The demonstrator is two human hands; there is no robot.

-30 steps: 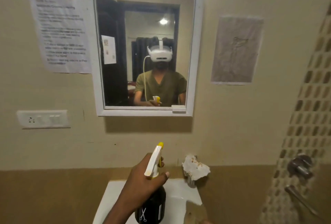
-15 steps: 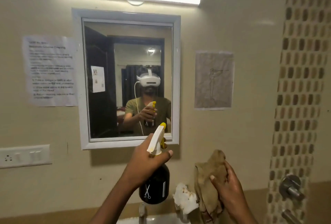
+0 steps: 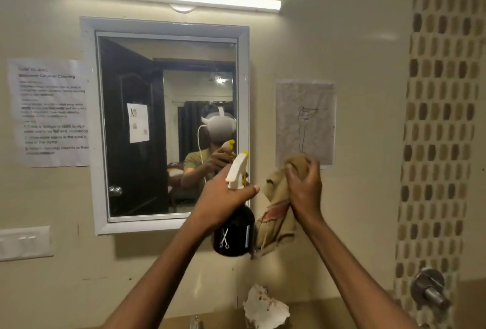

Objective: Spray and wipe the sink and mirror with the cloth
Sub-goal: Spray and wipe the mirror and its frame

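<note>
Left hand [image 3: 223, 194] grips black spray bottle [image 3: 234, 234]; right hand [image 3: 305, 186] bunches tan cloth [image 3: 276, 213].

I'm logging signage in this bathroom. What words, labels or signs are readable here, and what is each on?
Notice sheet left of the mirror: heading looks like "Bathroom Counter Cleaning"; the body text is too blurred to read.
Spray bottle in the left hand: white scissors symbol, no words.
Sheet right of the mirror: line drawing only.
Paper reflected on the door: too small.
</note>
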